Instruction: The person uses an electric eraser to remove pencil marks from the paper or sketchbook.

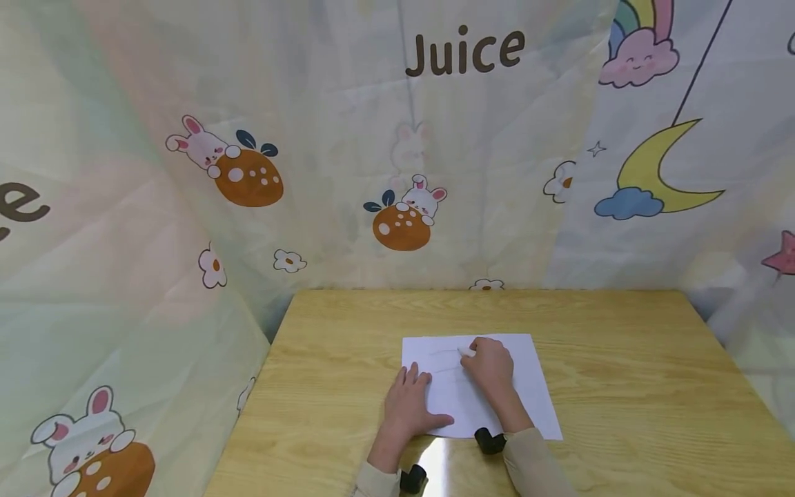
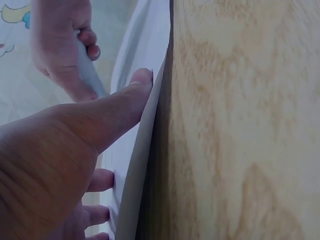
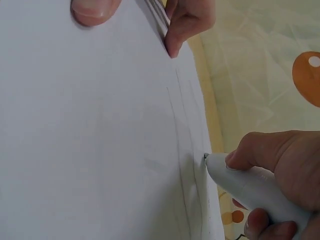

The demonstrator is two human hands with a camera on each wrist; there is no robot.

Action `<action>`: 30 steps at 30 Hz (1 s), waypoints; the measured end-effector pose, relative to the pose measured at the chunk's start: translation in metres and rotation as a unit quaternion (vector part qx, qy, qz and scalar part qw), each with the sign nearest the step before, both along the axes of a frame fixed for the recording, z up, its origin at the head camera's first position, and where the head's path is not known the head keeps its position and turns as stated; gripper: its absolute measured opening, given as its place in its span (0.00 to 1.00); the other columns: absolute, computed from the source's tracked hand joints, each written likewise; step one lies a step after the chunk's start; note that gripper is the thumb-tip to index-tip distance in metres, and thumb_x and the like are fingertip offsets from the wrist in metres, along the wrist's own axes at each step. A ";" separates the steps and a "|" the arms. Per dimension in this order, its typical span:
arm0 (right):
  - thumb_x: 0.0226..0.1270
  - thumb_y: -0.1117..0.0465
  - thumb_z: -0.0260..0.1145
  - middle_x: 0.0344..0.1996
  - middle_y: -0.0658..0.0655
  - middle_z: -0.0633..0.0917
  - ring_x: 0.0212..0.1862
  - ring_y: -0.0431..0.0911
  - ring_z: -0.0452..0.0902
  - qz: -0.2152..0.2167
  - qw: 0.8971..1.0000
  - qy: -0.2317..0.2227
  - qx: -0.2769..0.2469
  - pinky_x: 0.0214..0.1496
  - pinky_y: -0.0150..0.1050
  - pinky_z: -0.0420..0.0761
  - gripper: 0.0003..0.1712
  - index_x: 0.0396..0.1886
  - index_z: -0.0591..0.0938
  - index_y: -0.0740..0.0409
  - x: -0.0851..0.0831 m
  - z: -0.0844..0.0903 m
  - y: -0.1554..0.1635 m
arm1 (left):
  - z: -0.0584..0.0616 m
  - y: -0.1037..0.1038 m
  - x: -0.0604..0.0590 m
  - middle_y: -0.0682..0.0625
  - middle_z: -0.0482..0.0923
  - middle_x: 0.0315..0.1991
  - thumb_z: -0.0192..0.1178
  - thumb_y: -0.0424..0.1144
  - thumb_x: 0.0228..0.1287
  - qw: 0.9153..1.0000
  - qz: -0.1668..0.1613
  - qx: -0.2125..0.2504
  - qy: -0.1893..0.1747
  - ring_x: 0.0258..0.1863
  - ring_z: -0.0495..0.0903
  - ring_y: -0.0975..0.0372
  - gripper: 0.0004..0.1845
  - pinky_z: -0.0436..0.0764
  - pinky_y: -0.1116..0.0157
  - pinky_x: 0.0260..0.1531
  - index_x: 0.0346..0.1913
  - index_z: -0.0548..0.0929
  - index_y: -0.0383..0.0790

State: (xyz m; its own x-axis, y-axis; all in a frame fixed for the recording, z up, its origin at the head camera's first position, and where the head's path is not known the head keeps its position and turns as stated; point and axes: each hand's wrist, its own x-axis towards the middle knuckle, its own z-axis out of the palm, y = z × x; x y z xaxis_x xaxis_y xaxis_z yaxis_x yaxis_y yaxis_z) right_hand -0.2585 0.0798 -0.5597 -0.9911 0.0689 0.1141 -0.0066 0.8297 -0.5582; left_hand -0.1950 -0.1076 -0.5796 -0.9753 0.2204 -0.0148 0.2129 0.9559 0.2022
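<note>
**A pen on paper, and a flat hand to hold it down**

A white sheet of paper (image 1: 478, 386) lies flat on the near middle of the wooden table (image 1: 621, 386). Thin grey lines run across the sheet; the right wrist view shows them best.

The right hand (image 1: 493, 364) pinches a white pen (image 3: 250, 187). The thumb and fingers are curled round its body. The pen's tip touches the paper near the far edge of the sheet. The hand rests over the middle of the sheet, and its wrist and beige sleeve (image 1: 534, 462) come in from the near side.

The left hand (image 1: 410, 407) lies flat on the left part of the sheet. Its fingers are spread and straight, and they press down on the paper. The thumb points to the right, along the near edge. It holds nothing.

A black camera strap sits at each wrist.

Behind and beside the table hang cloth walls (image 1: 248, 172). They show bunnies with orange fruit, a yellow moon (image 1: 658, 166), a rainbow cloud and the word "Juice" (image 1: 464, 54).
</note>
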 end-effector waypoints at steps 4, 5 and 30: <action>0.46 0.62 0.72 0.28 0.59 0.86 0.27 0.53 0.81 -0.002 1.000 -0.004 -0.005 0.29 0.50 0.81 0.12 0.30 0.86 0.65 0.002 0.004 0.001 | -0.004 0.000 0.000 0.39 0.64 0.69 0.67 0.75 0.37 1.000 -0.001 0.000 0.003 0.68 0.60 0.43 0.51 0.67 0.52 0.63 0.62 0.75 0.44; 0.46 0.62 0.72 0.27 0.59 0.86 0.27 0.52 0.81 -0.003 1.000 -0.005 -0.008 0.28 0.50 0.81 0.11 0.30 0.86 0.65 0.003 0.004 0.001 | -0.004 0.000 0.000 0.39 0.64 0.69 0.67 0.75 0.37 1.000 -0.002 0.001 0.005 0.68 0.60 0.43 0.51 0.68 0.52 0.63 0.62 0.75 0.44; 0.48 0.58 0.73 0.29 0.57 0.87 0.28 0.50 0.80 -0.038 0.997 -0.040 -0.058 0.29 0.49 0.80 0.14 0.34 0.87 0.62 0.000 -0.005 0.004 | -0.001 -0.002 0.000 0.39 0.64 0.68 0.67 0.75 0.38 1.000 -0.003 0.004 0.007 0.68 0.61 0.43 0.51 0.69 0.52 0.62 0.62 0.76 0.43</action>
